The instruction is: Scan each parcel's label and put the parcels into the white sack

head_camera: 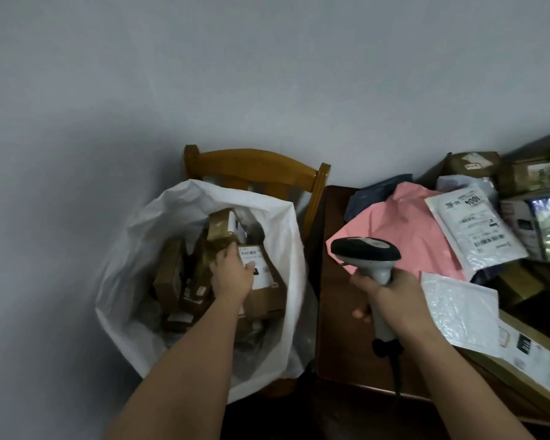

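The left hand (232,274) is down inside the mouth of the white sack (134,236), its fingers curled over the lower end of a tape-wrapped brown parcel (219,231) that stands tilted on the heap of cardboard boxes already in there — whether that grip is closed firm or easing off I cannot tell, since the fingertips are hidden behind the parcel. The parcel's long axis runs up and away from the hand, toward the back of the sack, so letting go means simply opening the fingers and drawing the arm back toward the body. The right hand (391,293) is wrapped tight around the handle of the barcode scanner (367,254), head pointing left, held above the near edge of the bench (334,344). The parcels not yet bagged lie to the right of that hand and beyond it: a pink mailer (404,227), a white mailer with a printed label (477,230), a bubble mailer (458,312) just beside the wrist, and boxes farther right. So the right hand is nearer the next parcel — but it is occupied. The sack sits on a wooden chair (254,163) against a plain grey wall, beside the dark bench.
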